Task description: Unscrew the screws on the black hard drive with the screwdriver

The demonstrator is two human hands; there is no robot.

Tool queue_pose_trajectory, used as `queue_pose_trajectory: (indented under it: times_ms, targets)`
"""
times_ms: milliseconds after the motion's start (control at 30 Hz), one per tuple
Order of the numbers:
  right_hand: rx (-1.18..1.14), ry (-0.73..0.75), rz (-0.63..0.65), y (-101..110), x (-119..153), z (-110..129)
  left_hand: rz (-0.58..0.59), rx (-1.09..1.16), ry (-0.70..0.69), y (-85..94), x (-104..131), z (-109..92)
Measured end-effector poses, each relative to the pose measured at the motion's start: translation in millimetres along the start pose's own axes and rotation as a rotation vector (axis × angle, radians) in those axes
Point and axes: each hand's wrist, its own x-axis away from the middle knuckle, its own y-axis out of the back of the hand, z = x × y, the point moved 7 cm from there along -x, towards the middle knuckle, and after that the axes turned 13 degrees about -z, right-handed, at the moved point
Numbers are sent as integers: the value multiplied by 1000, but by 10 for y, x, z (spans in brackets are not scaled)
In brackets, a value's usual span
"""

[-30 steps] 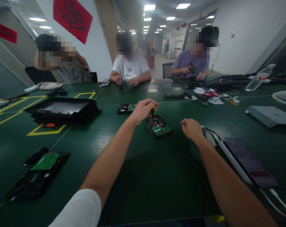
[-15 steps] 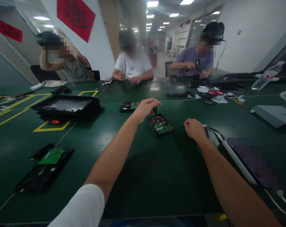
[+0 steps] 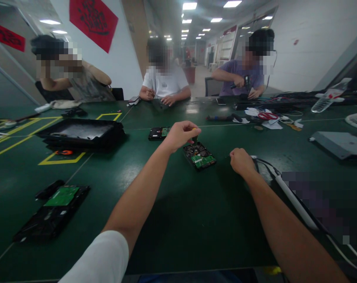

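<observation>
An open hard drive with a green circuit board lies on the dark green table in front of me. My left hand is closed around a small screwdriver, which stands roughly upright over the drive's far left part. A bit of yellow shows at its top between my fingers; its tip is too small to make out. To the right of the drive, my right hand rests near the table with its fingers pinched. Tiny specks show by those fingertips, but what they hold is unclear. A second hard drive sits behind my left hand.
At left are a black tray and a black device with a green board. A white-edged device with cables lies beside my right forearm. Papers, a plastic bottle and a grey box are farther right. Three people sit opposite.
My left fingers have shifted slightly on the screwdriver, so yellow now shows at its top. My right hand stays almost still. The view has moved a little, and the person at far left leans farther left.
</observation>
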Motion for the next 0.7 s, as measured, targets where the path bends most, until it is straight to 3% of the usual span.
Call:
queue_pose_trajectory:
  times_ms: [333,567,700]
  targets:
    - [97,42,1,139,76,110,-18,32,-1,33,-21,-3]
    - [85,36,-9,102,43,52,-3,30,14,23,0,-29]
    - [-58,68,-150,252,84,223,-1,32,16,26,6,-48]
